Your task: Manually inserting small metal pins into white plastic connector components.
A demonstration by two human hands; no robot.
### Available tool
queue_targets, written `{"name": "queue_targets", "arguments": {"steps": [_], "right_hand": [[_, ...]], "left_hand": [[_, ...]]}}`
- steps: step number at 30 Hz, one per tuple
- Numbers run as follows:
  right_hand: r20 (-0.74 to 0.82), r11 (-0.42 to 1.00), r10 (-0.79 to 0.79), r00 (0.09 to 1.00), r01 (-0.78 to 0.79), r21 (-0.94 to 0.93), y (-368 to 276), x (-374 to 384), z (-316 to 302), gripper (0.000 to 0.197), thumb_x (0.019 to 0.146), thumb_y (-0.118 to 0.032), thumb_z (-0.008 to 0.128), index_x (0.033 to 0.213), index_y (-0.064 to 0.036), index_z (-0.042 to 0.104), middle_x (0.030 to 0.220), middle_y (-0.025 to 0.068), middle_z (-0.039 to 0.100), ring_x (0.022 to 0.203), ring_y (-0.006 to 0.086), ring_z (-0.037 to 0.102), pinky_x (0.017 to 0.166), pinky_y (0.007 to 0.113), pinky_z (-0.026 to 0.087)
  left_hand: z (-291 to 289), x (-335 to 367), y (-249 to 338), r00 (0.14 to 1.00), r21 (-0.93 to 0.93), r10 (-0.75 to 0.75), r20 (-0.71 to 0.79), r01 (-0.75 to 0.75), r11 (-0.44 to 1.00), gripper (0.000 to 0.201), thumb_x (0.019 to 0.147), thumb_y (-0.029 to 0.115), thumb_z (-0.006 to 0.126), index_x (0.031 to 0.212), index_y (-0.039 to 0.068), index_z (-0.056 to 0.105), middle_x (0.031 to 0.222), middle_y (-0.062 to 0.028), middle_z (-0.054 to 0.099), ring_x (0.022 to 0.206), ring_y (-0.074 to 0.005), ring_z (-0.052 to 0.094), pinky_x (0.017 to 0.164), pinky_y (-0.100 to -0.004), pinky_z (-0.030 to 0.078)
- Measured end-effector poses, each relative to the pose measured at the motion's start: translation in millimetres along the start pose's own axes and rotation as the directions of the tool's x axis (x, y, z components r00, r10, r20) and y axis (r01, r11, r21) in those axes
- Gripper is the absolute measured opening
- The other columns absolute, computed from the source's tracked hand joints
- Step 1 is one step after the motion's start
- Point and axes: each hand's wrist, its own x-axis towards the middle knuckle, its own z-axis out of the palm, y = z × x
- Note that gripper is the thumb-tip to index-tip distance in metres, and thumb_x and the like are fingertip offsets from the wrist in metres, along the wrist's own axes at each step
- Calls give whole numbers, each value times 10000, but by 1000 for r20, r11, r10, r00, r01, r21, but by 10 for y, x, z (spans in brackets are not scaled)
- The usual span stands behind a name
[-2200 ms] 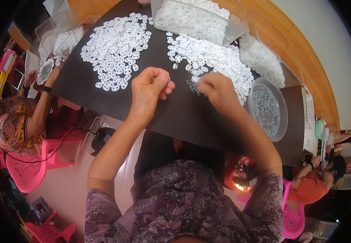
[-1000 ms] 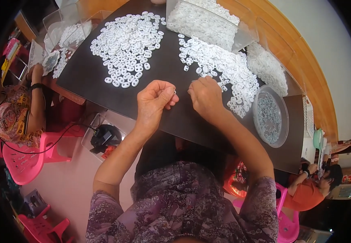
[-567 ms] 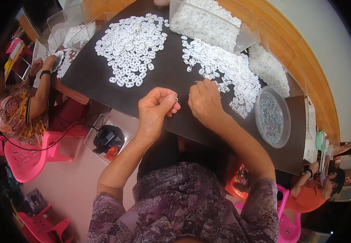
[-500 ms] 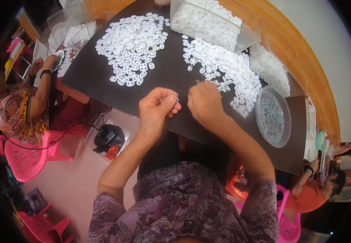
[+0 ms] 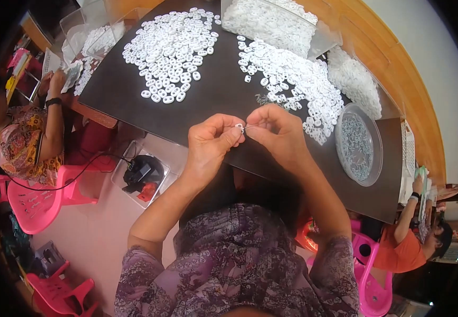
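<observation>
My left hand [image 5: 206,145] is closed, pinching a small white plastic piece [image 5: 240,127] with holes between thumb and forefinger. Right beside it, the thumb and forefinger of my right hand [image 5: 283,138] are pressed together on a thin, pin-like metal piece [image 5: 246,127], its tip at the white piece. Both hands are held above the table's near edge. Beyond my right hand lies a small cluster of metal pieces [image 5: 263,99]. A heap of loose white two-holed pieces [image 5: 279,74] spreads behind it, and another heap [image 5: 171,50] lies at the far left.
A round clear tub [image 5: 379,158] of small metal pieces stands at the right. Clear bins [image 5: 321,34] of white pieces line the back. Co-workers sit left [image 5: 25,132] and right [image 5: 403,248]. Below the table's left edge sits a floor bin [image 5: 120,182]; pink chairs [image 5: 41,203] stand nearby.
My right hand has come back from the small metal cluster to meet my left hand, bringing a thin metal piece. My left hand has shifted slightly right with the white piece.
</observation>
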Motion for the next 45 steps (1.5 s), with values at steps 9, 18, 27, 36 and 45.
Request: {"name": "queue_targets", "arguments": {"steps": [9, 18, 27, 36, 45], "right_hand": [[34, 1000, 27, 999, -27, 8, -53, -18, -9, 104, 775, -3, 640, 868, -13, 597, 719, -19, 572, 630, 27, 496, 586, 185, 433], [89, 992, 78, 993, -86, 90, -90, 2, 1, 89, 787, 9, 632, 868, -1, 596, 763, 4, 606, 688, 38, 558, 631, 187, 469], [125, 994, 106, 986, -109, 17, -112, 23, 0, 95, 783, 7, 638, 868, -3, 598, 770, 15, 617, 698, 46, 569, 639, 193, 477], [140, 991, 131, 981, -127, -35, -100, 40, 5, 104, 775, 2, 642, 870, 0, 601, 765, 28, 626, 693, 62, 582, 642, 208, 486], [152, 989, 146, 978, -141, -42, -110, 44, 28, 102, 771, -2, 637, 867, 3, 602, 767, 41, 636, 698, 74, 597, 645, 215, 491]], "left_hand": [[-16, -9, 39, 999, 209, 31, 36, -38, 977, 87, 872, 53, 563, 893, -17, 610, 728, 10, 577, 689, -46, 504, 634, -183, 407], [-89, 14, 50, 996, 323, 30, 87, -57, 945, 84, 879, 58, 557, 892, -16, 594, 741, 13, 565, 687, -44, 486, 637, -181, 404], [-120, 13, -14, 995, 402, 83, 53, -98, 910, 50, 814, 18, 562, 839, -2, 601, 672, -52, 587, 630, -115, 546, 593, -261, 439], [-162, 25, -31, 995, 414, 71, 67, -93, 905, 59, 801, 31, 580, 840, -4, 608, 675, -63, 597, 623, -124, 556, 588, -270, 441], [-147, 22, -22, 994, 486, 91, 62, -109, 867, 50, 799, 35, 588, 827, -4, 602, 668, -100, 595, 606, -186, 576, 578, -305, 443]]}}
